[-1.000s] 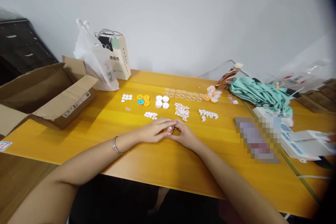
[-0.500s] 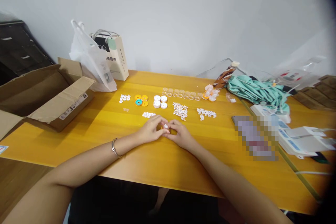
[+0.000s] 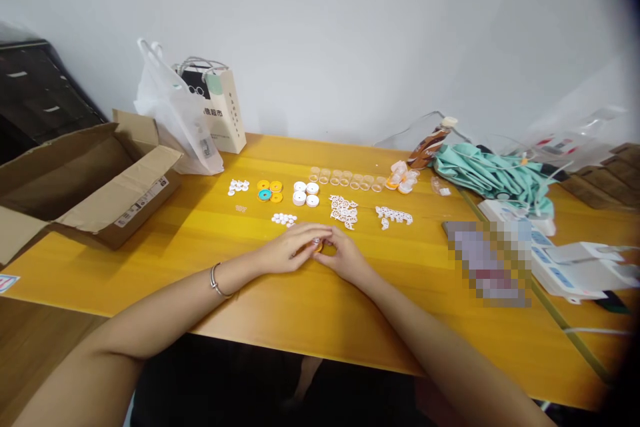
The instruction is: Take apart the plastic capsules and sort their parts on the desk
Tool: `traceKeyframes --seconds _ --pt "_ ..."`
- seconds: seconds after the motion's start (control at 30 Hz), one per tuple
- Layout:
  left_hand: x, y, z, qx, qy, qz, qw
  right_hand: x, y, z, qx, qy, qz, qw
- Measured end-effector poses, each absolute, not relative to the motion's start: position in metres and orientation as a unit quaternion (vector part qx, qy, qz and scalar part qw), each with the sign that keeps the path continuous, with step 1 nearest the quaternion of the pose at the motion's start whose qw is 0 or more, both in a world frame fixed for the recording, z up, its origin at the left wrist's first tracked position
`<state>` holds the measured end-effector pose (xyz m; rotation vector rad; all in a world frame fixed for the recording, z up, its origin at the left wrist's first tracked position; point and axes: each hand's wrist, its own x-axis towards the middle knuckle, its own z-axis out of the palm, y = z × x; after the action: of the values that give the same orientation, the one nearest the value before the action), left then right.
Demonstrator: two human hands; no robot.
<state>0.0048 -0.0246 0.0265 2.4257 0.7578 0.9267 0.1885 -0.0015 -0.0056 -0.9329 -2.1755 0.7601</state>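
Over the middle of the table, my left hand [image 3: 289, 251] and my right hand [image 3: 345, 256] meet at the fingertips. Both close around a small round toy part [image 3: 318, 247] with an orange edge and a whitish top; most of it is hidden by the fingers. Just beyond my left hand lies a cluster of small white round pieces [image 3: 284, 219]. Farther back are white round discs [image 3: 305, 193], orange discs with one teal disc [image 3: 265, 195], and small white knobs [image 3: 239, 187]. White lattice pieces [image 3: 343, 212] lie beyond my right hand.
Clear cups [image 3: 346, 178] stand in a row at the back, by orange-based clear pieces [image 3: 401, 177] and a bottle [image 3: 429, 143]. A carton [image 3: 145, 203] and bags [image 3: 173, 110] occupy the left. Teal cloth [image 3: 490, 173], a phone [image 3: 485, 263] and a power strip [image 3: 555, 267] lie right.
My left fingers have stretched over the top of the held part and now cover more of it. An orange edge shows between the hands. The other things stay put.
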Motion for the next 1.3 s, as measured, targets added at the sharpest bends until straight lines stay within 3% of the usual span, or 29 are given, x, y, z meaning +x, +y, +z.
traceKeyframes --seconds 0.2,0.43,0.63,0.83,1.0,1.17,1.3 --pt "0.0046 -0.0226 0.0242 0.856 0.346 0.331 0.196 0.1899 -0.0008 -0.0042 -0.347 -0.831 0.296 0.319" --pt "0.0057 -0.0255 0.0289 0.878 0.264 0.327 0.231 0.1889 -0.001 -0.0043 -0.356 -0.827 0.292 0.322" --pt "0.0056 -0.0244 0.0241 0.853 0.347 0.327 0.212 0.1895 -0.0023 -0.0035 -0.359 -0.827 0.292 0.32" --pt "0.0054 -0.0247 0.0239 0.871 0.275 0.328 0.241 0.1897 -0.0019 -0.0048 -0.353 -0.823 0.307 0.322" --pt "0.0045 -0.0245 0.0246 0.845 0.36 0.34 0.201 0.1893 -0.0016 -0.0039 -0.355 -0.824 0.299 0.325" --pt "0.0019 -0.0237 0.0245 0.856 0.309 0.325 0.257 0.1892 -0.0009 -0.0038 -0.35 -0.822 0.305 0.329" --pt "0.0017 -0.0207 0.0215 0.836 0.358 0.345 0.233 0.1894 -0.0013 -0.0036 -0.358 -0.822 0.305 0.321"
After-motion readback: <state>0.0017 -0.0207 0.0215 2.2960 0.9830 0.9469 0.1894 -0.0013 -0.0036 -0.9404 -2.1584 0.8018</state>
